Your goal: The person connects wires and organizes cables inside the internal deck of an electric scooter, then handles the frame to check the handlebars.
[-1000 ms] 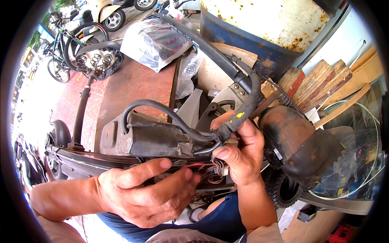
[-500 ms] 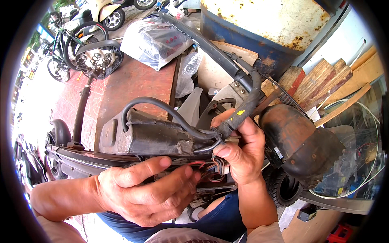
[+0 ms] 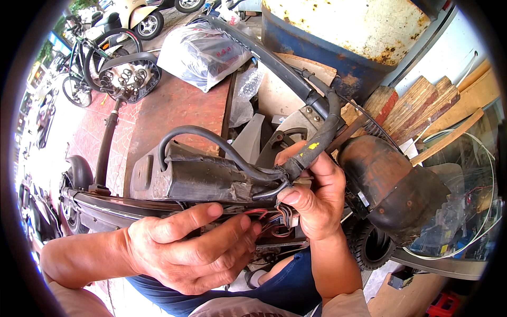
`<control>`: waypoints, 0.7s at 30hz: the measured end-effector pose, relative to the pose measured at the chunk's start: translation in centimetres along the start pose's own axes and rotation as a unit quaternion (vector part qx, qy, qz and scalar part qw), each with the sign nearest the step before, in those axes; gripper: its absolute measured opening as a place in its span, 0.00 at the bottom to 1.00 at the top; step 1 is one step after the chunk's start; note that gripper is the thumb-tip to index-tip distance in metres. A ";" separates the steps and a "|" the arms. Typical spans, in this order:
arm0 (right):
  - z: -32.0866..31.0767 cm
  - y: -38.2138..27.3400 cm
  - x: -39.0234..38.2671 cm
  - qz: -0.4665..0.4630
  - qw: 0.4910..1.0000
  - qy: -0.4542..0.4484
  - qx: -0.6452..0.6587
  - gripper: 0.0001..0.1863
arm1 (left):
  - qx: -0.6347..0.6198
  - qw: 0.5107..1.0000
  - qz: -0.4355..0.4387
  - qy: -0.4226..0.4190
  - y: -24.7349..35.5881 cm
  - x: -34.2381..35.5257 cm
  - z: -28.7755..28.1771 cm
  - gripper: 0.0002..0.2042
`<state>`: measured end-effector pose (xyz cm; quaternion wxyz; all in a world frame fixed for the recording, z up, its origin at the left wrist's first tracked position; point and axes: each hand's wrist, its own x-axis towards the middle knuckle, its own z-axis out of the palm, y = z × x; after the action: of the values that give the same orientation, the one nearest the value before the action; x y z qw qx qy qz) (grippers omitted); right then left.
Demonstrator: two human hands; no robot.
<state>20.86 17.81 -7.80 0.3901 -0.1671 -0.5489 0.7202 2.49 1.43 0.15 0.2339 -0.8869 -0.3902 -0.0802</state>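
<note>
My right hand [image 3: 319, 198] grips a thick black-wrapped cable bundle [image 3: 316, 143] with a yellow mark, thumb in front and fingers behind. A black cable [image 3: 203, 133] loops from the bundle to a long black box [image 3: 206, 177] wrapped in worn tape. Below the grip hang thin coloured wires [image 3: 277, 228] with a pale connector [image 3: 290, 219]; they sit in the opening of a dark scooter frame [image 3: 105, 205]. My left hand [image 3: 195, 251] is palm down beside these wires, fingers apart and slightly bent. Its fingertips partly hide the wires, and I cannot tell whether they touch them.
A rusty blue and white drum [image 3: 338, 47] stands behind, with wood planks [image 3: 417, 108] to its right. A rounded dark rusty cover [image 3: 393, 185] is close to my right hand. Further left are a filled plastic bag [image 3: 203, 55], a spring seat base [image 3: 129, 76] and bicycles.
</note>
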 end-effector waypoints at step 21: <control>-0.1 0.0 0.0 0.005 1.000 -0.004 0.006 0.33 | 0.004 1.000 0.002 -0.008 -0.1 0.1 -0.1 0.13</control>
<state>20.96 17.84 -7.79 0.3857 -0.1647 -0.5453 0.7258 2.52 1.50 0.29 0.2349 -0.8872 -0.3907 -0.0709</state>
